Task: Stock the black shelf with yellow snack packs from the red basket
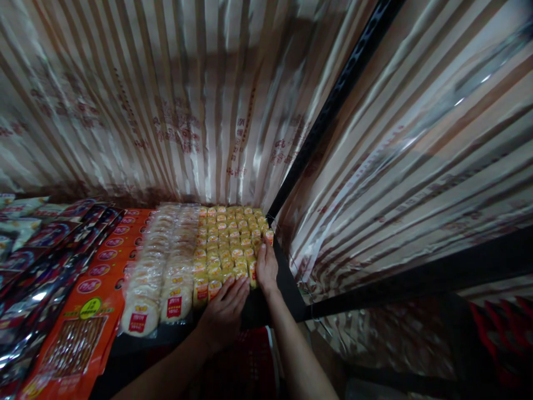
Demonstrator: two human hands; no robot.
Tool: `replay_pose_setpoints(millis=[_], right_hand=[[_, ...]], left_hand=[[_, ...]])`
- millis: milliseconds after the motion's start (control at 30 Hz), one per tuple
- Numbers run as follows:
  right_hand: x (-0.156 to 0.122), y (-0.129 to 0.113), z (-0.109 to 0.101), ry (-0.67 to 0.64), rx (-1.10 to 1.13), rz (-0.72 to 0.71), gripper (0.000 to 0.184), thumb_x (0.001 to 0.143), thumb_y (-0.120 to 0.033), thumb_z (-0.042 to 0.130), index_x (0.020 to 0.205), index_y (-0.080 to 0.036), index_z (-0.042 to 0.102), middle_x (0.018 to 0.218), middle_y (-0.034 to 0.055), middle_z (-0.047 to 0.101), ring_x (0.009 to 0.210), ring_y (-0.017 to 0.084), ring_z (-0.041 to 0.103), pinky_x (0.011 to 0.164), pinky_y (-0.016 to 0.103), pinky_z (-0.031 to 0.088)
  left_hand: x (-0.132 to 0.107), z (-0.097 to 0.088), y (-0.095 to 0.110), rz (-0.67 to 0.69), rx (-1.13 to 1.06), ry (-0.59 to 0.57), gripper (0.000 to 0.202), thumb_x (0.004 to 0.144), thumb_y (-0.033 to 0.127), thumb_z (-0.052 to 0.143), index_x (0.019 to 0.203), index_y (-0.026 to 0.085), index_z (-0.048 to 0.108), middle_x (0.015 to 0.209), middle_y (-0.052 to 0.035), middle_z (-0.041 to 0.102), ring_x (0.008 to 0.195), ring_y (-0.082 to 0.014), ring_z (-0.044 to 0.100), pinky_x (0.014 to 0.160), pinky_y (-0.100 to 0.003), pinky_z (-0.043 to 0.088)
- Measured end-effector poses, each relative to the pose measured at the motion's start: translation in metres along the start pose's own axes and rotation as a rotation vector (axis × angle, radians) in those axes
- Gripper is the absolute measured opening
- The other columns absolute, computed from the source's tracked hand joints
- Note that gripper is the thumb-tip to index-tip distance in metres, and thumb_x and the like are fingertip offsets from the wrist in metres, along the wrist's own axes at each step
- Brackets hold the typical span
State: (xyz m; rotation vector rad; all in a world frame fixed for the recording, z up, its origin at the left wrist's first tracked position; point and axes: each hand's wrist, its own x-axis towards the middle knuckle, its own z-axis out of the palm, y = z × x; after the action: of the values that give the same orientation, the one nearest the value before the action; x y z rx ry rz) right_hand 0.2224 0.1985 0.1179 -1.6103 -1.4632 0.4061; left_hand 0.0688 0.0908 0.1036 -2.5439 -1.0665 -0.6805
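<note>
Rows of small yellow-wrapped snack packs stand packed together on the dark shelf at the right end. My left hand lies flat against the front of these packs, fingers stretched out. Along their right side, my right hand rests with its fingers extended and its palm turned to the packs. Both hands touch the block of packs from outside, and no single pack is visibly gripped. Part of the front row is hidden behind the left fingers.
Left of the yellow packs are clear-wrapped round flat cakes, orange snack bags and dark shiny bags. A black metal post rises at the back right corner. Patterned, pleated curtains hang behind. Below the shelf is something dark red.
</note>
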Motion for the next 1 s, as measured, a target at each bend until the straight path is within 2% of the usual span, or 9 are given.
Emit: replay_pose_setpoints(millis=[200,367,567,700,867,1000], right_hand=[[0.005,-0.007,0.002,-0.053,-0.027,0.004,0.067,0.091,-0.052,0.017,0.134,-0.006,0.04,0.136,0.0166,0.046,0.128,0.023,0.039,0.108,0.041,0.028],[0.002,-0.008,0.011,-0.025,-0.019,0.011,0.072,0.091,-0.055,0.014,0.135,-0.004,0.039,0.137,0.0179,0.044,0.13,0.024,0.036,0.108,0.04,0.027],[0.0,-0.008,0.012,-0.021,-0.027,-0.042,0.066,0.092,-0.051,0.016,0.136,-0.006,0.036,0.139,0.0171,0.041,0.132,0.023,0.033,0.109,0.041,0.026],[0.001,-0.006,0.008,0.007,-0.072,-0.125,0.062,0.093,-0.048,0.018,0.135,-0.007,0.037,0.137,0.0168,0.042,0.131,0.022,0.034,0.109,0.042,0.027],[0.014,-0.009,0.004,0.034,-0.145,-0.243,0.056,0.094,-0.043,0.019,0.131,-0.009,0.043,0.135,0.0158,0.045,0.13,0.022,0.035,0.108,0.044,0.029],[0.032,-0.019,0.005,-0.049,-0.232,-0.31,0.055,0.094,-0.042,0.021,0.129,-0.008,0.047,0.133,0.0159,0.048,0.128,0.022,0.037,0.108,0.043,0.03]], left_hand=[[0.0,0.004,0.001,-0.012,-0.005,-0.032,0.053,0.082,0.016,0.036,0.134,0.007,0.039,0.144,-0.0107,0.035,0.137,-0.021,0.023,0.116,-0.04,0.01],[-0.002,0.008,0.001,-0.016,0.004,-0.029,0.051,0.085,0.022,0.036,0.133,0.007,0.04,0.144,-0.01,0.035,0.137,-0.0216,0.021,0.116,-0.04,0.009],[-0.002,0.008,0.002,-0.029,0.026,0.002,0.047,0.087,0.022,0.034,0.131,0.008,0.043,0.143,-0.0089,0.038,0.137,-0.0209,0.022,0.116,-0.04,0.007],[-0.003,0.011,0.002,-0.024,0.025,0.004,0.047,0.087,0.023,0.035,0.131,0.008,0.043,0.142,-0.0081,0.039,0.137,-0.0208,0.021,0.116,-0.04,0.006],[-0.005,0.016,0.002,-0.026,0.026,-0.052,0.052,0.087,0.026,0.035,0.136,0.007,0.036,0.147,-0.0104,0.029,0.138,-0.0216,0.019,0.115,-0.04,0.006],[-0.005,0.016,0.003,-0.019,0.036,-0.097,0.053,0.086,0.027,0.034,0.136,0.008,0.036,0.147,-0.0094,0.03,0.138,-0.0215,0.018,0.115,-0.04,0.006]])
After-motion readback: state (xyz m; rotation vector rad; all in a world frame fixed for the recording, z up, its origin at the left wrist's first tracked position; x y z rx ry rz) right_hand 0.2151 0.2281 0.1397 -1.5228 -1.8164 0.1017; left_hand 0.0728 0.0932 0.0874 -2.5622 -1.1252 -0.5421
